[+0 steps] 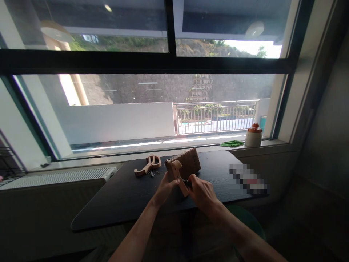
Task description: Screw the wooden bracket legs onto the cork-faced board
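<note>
My left hand (164,190) is closed around a pale wooden hook (177,171), its thumb pressed on the front. Behind the hook, and seemingly against it, stands a brown block with rough edges (191,161), tilted on the table. In my right hand (203,191) is a dark-handled screwdriver (187,183), pointing at the hook's face; its tip is too small to make out. To the left, more wooden hooks (148,166) lie together on the tabletop. Several small screws (152,174) are scattered just in front of them.
The dark table (114,203) has a rounded front left corner. At its right lies a blurred-out flat item (249,180). A green cloth (231,143) and a white jar (253,136) rest on the windowsill. A radiator (68,177) is at left, a green stool (245,218) below right.
</note>
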{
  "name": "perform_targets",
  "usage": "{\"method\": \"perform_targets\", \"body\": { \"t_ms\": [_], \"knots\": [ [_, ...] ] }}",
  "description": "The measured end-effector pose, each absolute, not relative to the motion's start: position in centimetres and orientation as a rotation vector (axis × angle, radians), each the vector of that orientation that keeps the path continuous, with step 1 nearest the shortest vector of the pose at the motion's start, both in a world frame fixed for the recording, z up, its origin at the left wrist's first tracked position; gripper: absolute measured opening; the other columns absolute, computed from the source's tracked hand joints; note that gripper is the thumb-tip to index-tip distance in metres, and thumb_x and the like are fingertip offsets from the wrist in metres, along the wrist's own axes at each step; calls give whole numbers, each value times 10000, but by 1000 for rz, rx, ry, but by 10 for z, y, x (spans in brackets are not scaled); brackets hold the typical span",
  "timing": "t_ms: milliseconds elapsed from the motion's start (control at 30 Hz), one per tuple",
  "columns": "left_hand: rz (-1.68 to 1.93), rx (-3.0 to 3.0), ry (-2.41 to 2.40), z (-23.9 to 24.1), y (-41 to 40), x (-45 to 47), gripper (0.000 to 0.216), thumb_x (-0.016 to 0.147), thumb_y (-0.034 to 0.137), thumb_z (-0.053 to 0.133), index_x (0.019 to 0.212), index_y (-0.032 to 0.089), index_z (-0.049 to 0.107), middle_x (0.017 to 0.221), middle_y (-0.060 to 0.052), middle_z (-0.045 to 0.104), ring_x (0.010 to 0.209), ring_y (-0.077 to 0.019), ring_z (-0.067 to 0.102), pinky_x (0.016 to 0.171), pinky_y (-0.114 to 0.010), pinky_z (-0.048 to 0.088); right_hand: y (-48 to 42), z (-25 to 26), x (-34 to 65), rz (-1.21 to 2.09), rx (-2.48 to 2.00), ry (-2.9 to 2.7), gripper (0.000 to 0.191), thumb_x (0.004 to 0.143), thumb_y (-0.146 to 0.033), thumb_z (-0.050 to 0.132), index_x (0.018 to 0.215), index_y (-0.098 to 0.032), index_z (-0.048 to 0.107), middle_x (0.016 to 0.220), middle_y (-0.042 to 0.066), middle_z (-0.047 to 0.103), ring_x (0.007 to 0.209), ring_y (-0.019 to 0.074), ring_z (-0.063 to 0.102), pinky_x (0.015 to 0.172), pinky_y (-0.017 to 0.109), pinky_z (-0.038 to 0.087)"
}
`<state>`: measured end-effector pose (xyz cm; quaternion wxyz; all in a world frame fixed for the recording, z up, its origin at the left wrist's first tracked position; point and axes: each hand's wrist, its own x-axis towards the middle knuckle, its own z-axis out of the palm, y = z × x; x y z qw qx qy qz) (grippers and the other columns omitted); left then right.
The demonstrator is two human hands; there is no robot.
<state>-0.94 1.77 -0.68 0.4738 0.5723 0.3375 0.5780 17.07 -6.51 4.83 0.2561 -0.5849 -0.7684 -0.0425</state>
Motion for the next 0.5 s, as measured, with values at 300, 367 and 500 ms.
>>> {"method": "perform_targets", "body": {
  "t_ms": [300,367,500],
  "knots": [
    [1435,1404,818,-7,15,-9,413,669,180,697,1066,195,586,987,-32,639,922,-203,580,849,-326,435,-64,37,170,-67,-1668,-2053,329,972,-348,335,823,-187,579,775,76,695,738,210,661,613,277,363],
    [1434,1410,819,-6,15,-9,407,662,179,702,1054,188,592,976,-38,639,913,-207,581,837,-331,440,-64,34,172,-40,-1674,-2047,324,961,-366,356,825,-187,589,765,74,702,721,213,667,600,274,358],
    [1427,1419,806,-5,14,-8,441,666,179,702,1090,196,581,1000,-43,635,916,-208,582,840,-337,442,-70,39,170,-25,-1594,-2058,194,882,-275,521,1058,-195,529,853,30,705,802,186,667,618,243,353]
  ]
}}
